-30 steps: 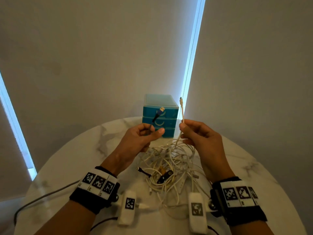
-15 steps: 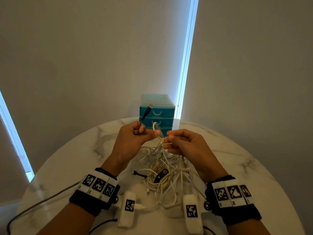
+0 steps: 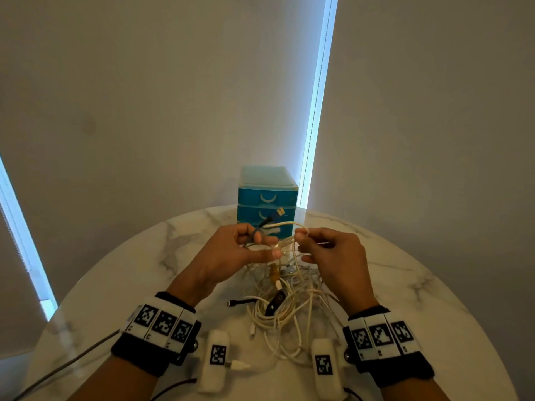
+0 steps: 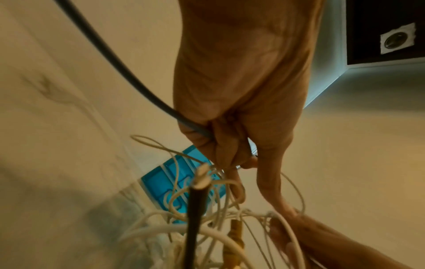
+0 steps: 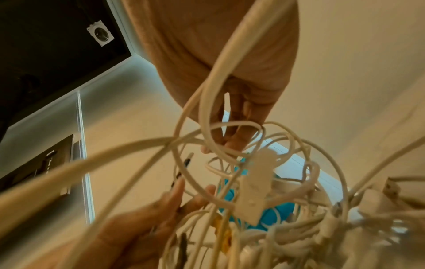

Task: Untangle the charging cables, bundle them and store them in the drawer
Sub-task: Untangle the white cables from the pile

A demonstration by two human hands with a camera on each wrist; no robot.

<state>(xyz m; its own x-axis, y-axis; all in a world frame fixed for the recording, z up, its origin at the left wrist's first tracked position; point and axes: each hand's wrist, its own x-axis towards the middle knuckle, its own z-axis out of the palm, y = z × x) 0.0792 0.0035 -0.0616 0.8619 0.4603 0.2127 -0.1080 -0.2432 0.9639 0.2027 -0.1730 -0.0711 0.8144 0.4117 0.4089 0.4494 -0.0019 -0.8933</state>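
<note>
A small blue three-drawer organiser (image 3: 267, 198) stands at the far edge of the round marble table (image 3: 115, 285), against the wall. All three drawers look pushed in; what they hold cannot be seen. In front of it a tangle of white charging cables (image 3: 286, 308) lies heaped on the tabletop, between the two forearms, with a black connector (image 3: 276, 302) and a yellowish plug (image 3: 273, 274) caught in the middle.

Both hands are raised just above the heap, close together and in front of the lowest drawer. The left hand (image 3: 231, 253) has its fingers curled round a dark cable (image 4: 128, 76), whose USB plug (image 3: 279, 212) sticks up and to the right past the knuckles; its thumb lies forward, pressed on white strands. The right hand (image 3: 333, 256) pinches a white cable (image 3: 285, 224) between thumb and forefinger at the top of a loop that arches over to the left hand, the other fingers curled loosely beneath. From the right wrist view, many white loops (image 5: 230, 149) hang below that hand's fingertips, with a white clip-like piece (image 5: 255, 185) among them.

Each wrist wears a black band with square coded markers, and two white marker-tagged units (image 3: 217, 360) hang beneath the wrists at the near edge
</note>
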